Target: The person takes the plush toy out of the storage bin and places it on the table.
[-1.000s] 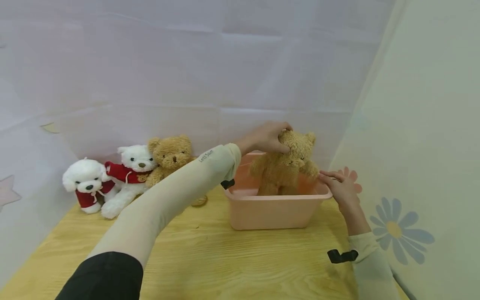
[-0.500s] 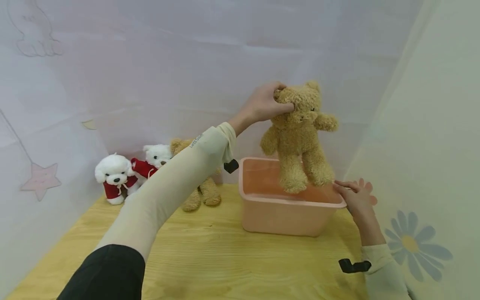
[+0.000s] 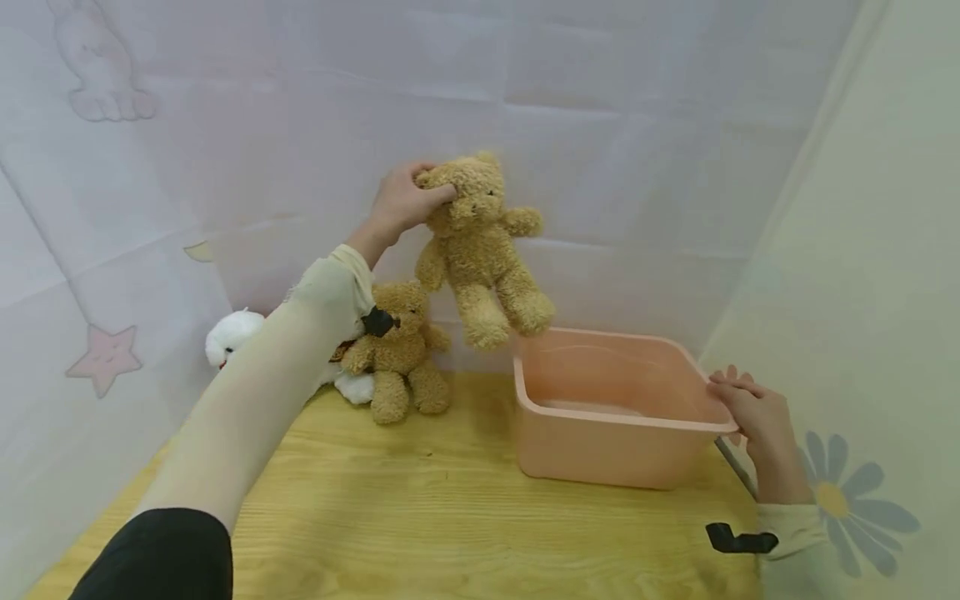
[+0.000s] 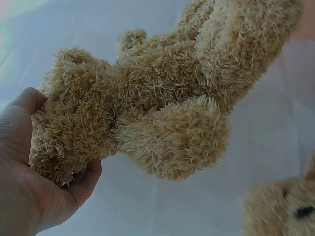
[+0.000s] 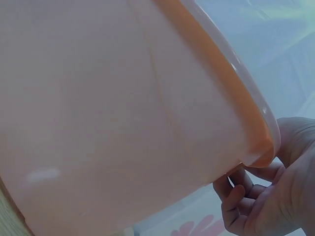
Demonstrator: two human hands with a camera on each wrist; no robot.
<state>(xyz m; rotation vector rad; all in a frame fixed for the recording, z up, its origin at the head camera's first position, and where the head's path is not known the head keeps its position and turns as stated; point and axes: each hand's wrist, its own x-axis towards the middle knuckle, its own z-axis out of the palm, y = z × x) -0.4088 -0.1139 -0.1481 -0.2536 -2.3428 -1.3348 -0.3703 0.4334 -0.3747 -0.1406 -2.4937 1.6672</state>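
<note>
A fluffy tan teddy bear (image 3: 480, 250) hangs in the air against the back wall, gripped by the head in my left hand (image 3: 405, 198). In the left wrist view, thumb and fingers close round the head of the bear (image 4: 152, 73) from both sides. My right hand (image 3: 761, 417) holds the right rim of a pink plastic bin (image 3: 622, 454). From the right wrist view, the thumb lies over the rim of the bin (image 5: 123, 123) and the other fingers curl below it. The bear's feet overlap the bin's left back corner in the head view.
A second brown teddy bear (image 3: 401, 350) sits on the wooden table (image 3: 450, 517), left of the bin. Further left, a white plush dog (image 3: 231, 335) and a white plush paw (image 3: 354, 387) show partly behind my left arm. Fabric walls rise behind and at the right.
The left hand has lifted the teddy bear up out of the bin and carried it left, toward the seated bear. The right hand stays at the bin's rim.
</note>
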